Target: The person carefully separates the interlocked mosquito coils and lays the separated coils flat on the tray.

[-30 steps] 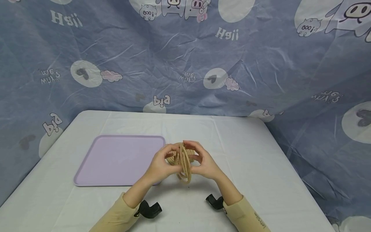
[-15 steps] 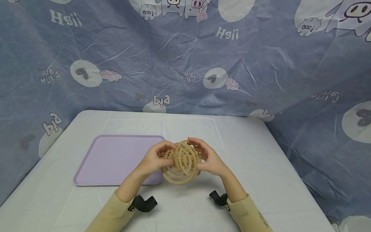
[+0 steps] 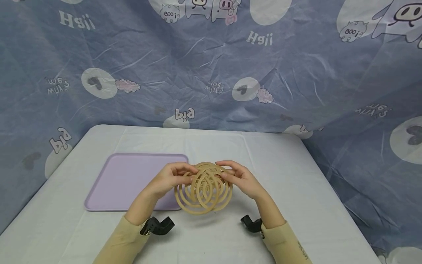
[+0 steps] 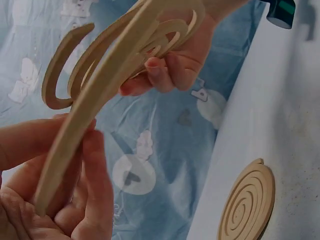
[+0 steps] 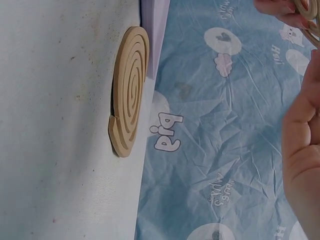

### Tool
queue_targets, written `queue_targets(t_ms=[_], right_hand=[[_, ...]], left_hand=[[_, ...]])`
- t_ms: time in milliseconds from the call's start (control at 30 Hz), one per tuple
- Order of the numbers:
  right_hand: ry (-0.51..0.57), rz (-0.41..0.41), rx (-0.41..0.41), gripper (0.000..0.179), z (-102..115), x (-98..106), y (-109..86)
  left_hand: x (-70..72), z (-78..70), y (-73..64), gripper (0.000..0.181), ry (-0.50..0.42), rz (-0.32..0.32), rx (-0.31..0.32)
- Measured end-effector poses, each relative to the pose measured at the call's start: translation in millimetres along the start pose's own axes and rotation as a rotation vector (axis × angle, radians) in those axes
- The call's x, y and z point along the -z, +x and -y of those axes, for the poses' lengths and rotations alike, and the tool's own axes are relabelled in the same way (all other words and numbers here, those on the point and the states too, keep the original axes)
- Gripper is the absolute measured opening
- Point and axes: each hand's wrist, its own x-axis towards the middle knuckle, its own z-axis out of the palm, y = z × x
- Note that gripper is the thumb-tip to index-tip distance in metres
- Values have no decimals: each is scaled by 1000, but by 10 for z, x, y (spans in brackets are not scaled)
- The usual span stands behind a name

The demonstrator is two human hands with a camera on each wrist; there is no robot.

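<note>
Two tan mosquito coils [image 3: 203, 209], spirals partly spread and overlapping, are held up between both hands above the table. My left hand [image 3: 171, 178] pinches the coils at their left side, thumb towards me. At the upper right, my right hand [image 3: 244, 179] pinches them between thumb and fingers. In the left wrist view a coil [image 4: 95, 97] crosses close to the camera, tilted, with the left hand's fingers [image 4: 93, 175] on it. Another flat mosquito coil [image 5: 130, 95] lies on the table; in the head view the held ones largely hide it.
A shallow lilac tray [image 3: 132, 183] lies on the left half of the white-covered table [image 3: 283, 176], its right edge close to the hands. A blue printed curtain [image 3: 211, 66] hangs behind. Black camera mounts [image 3: 161, 225] stick out from both wrists.
The held coils have turned from edge-on to face the head camera, and their spirals have spread sideways. Both hands have moved farther apart, still gripping.
</note>
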Motion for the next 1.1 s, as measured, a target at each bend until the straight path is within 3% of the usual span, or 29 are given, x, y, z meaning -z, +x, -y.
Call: queue_targets(t_ms=[367,633,933,1100], right_hand=[[-54,-77,-7,19,8,16,-17],[17,-46,-29,28,-12,27,-25],[-26,-67,-63,30,70,43,-37],[59,-47,-15,24,26,58,-33]], left_hand=[[53,-40,-12,32,22,-1,29],[35,-45,-10,30,43,-39,32],[-12,-78,-4,28,85,-91,69],[-30,-51,6,30,21,-90,50]])
